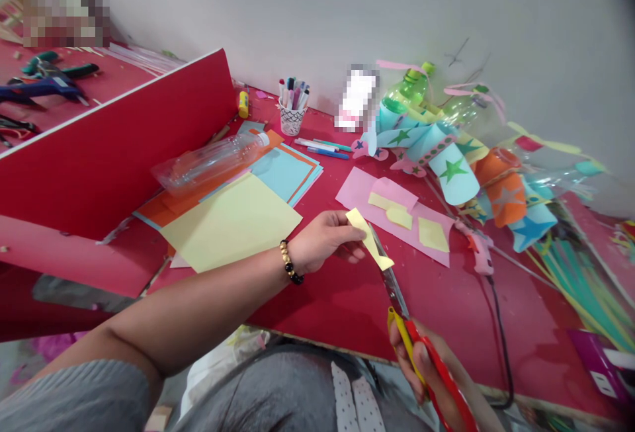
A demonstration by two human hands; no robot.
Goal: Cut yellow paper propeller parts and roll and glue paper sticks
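Note:
My left hand (331, 240), with a beaded bracelet at the wrist, pinches a narrow piece of pale yellow paper (367, 237) above the red table. In my right hand (426, 366) are scissors (397, 293) with one yellow and one red handle, their blades pointing up and away from me. The blades meet the lower end of the paper, where a small notched flap sticks out to the right. Just beyond lies a pink sheet (352, 187) with several yellow paper scraps (432, 233) on it.
Coloured sheets (233, 220) and a clear plastic bottle (213, 157) lie left, beside a red divider (119, 147). Behind stand a cup of markers (292, 118) and a phone (357, 98). Decorated bottles (451, 161) and a pink glue gun (476, 250) with its cable are right.

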